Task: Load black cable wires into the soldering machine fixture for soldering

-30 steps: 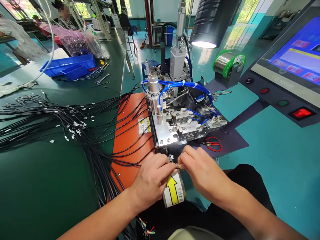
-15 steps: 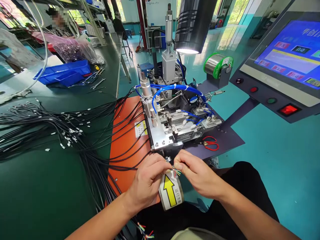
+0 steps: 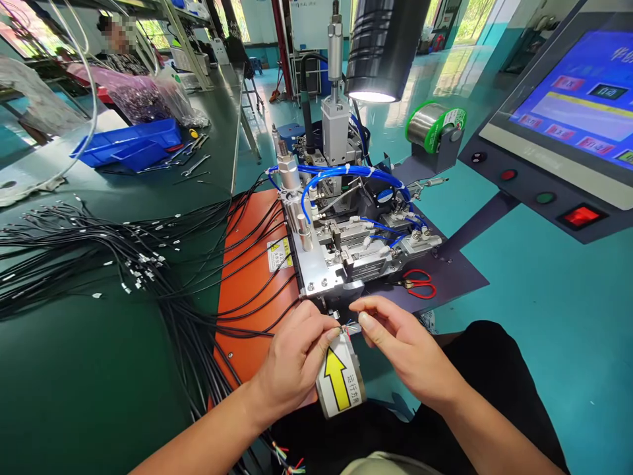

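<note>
Thumb and forefinger of my left hand (image 3: 299,346) pinch a cable near its end, where thin coloured wires (image 3: 350,328) fan out to the right. My right hand (image 3: 398,340) is just right of these wires, its thumb and forefinger apart with nothing seen between them. Directly below the wires is a white cylinder with a yellow arrow label (image 3: 339,382). Beyond both hands stands a metal machine with blue air tubes (image 3: 356,231). Black cables (image 3: 252,307) run across its orange plate (image 3: 247,264) on the left.
Many cables with white connectors (image 3: 143,267) lie on the green table (image 3: 74,382). Red-handled scissors (image 3: 419,285) rest right of the machine. A solder spool (image 3: 430,128), a control screen (image 3: 583,105) and a black lamp (image 3: 383,59) stand around it. A blue bin (image 3: 128,142) and a person (image 3: 121,49) are at far left.
My right hand has let go of the wires, opened its fingers and shifted slightly right. The wires now spread loosely. My left hand keeps its pinch on the cable.
</note>
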{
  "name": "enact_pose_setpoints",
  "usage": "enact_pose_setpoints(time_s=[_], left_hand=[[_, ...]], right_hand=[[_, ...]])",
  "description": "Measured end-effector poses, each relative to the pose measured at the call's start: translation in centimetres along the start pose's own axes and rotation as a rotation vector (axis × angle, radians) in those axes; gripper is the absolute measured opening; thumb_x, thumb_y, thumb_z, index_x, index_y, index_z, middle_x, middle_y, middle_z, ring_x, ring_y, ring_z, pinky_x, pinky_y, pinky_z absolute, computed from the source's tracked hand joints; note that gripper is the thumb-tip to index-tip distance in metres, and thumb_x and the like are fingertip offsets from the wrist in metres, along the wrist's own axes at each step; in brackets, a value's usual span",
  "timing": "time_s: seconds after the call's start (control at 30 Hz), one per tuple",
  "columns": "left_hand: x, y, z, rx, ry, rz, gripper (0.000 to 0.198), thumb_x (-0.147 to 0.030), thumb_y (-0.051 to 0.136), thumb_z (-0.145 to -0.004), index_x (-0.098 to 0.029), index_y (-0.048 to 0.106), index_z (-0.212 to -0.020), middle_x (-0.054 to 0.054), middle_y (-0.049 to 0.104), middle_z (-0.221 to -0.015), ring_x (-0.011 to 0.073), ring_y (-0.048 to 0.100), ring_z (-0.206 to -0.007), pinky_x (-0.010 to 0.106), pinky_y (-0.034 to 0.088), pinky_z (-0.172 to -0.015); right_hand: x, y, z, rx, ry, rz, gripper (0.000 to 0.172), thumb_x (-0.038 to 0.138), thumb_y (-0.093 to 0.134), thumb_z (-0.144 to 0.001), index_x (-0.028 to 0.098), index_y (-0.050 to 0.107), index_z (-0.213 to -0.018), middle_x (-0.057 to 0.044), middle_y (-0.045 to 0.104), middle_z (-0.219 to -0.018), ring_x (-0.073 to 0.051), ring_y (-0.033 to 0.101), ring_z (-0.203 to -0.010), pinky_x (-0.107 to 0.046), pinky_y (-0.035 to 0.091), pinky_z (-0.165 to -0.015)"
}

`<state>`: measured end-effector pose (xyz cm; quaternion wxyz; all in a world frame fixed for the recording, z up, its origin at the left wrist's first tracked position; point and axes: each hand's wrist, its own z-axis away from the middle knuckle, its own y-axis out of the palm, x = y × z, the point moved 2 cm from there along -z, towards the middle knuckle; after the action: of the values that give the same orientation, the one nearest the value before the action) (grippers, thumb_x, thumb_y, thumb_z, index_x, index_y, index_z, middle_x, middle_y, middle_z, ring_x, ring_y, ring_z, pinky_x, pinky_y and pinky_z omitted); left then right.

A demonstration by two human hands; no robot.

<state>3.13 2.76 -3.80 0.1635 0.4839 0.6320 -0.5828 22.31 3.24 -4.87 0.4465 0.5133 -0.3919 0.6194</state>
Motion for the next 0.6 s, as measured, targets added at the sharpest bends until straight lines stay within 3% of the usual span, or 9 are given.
enact_pose_setpoints(time_s=[0.13, 0.23, 0.43, 0.6], left_hand=[[0.0, 0.0, 0.0, 0.014, -0.016, -0.004, 0.020, -0.022, 0.050, -0.098, -0.017, 0.068, -0.092, 0.004, 0.052, -0.078, 0.0162, 0.052, -0.073, 0.029, 0.042, -0.065], [0.0, 0.0, 0.1, 0.023, -0.020, -0.008, 0.020, -0.022, 0.049, -0.098, -0.016, 0.068, -0.092, 0.004, 0.053, -0.078, 0.0164, 0.052, -0.073, 0.029, 0.042, -0.065], [0.1, 0.1, 0.1, 0.024, -0.005, -0.026, 0.021, -0.022, 0.048, -0.099, -0.017, 0.068, -0.091, 0.004, 0.053, -0.079, 0.0164, 0.052, -0.073, 0.029, 0.042, -0.066], [0.2, 0.2, 0.2, 0.028, -0.010, -0.052, 0.022, -0.021, 0.048, -0.099, -0.016, 0.067, -0.091, 0.005, 0.052, -0.079, 0.0166, 0.052, -0.075, 0.029, 0.042, -0.067]], right_hand=[[-0.1, -0.3, 0.5, 0.052, -0.003, -0.028, 0.027, 0.040, 0.062, -0.094, 0.027, 0.060, -0.117, 0.000, 0.059, -0.099, -0.015, 0.057, -0.090, -0.027, 0.050, -0.080], [0.3, -0.4, 0.5, 0.032, -0.059, 0.101, 0.025, 0.037, 0.063, -0.093, 0.028, 0.062, -0.117, -0.001, 0.059, -0.101, -0.017, 0.058, -0.092, -0.030, 0.050, -0.082], [2.0, 0.0, -0.1, -0.065, -0.351, 0.457, 0.017, 0.021, 0.055, -0.097, 0.024, 0.065, -0.110, -0.005, 0.059, -0.100, -0.018, 0.057, -0.087, -0.031, 0.049, -0.077], [1.3, 0.5, 0.0, -0.098, -0.494, 0.578, 0.016, 0.016, 0.051, -0.098, 0.020, 0.066, -0.099, -0.005, 0.053, -0.093, -0.017, 0.056, -0.084, -0.031, 0.048, -0.075]])
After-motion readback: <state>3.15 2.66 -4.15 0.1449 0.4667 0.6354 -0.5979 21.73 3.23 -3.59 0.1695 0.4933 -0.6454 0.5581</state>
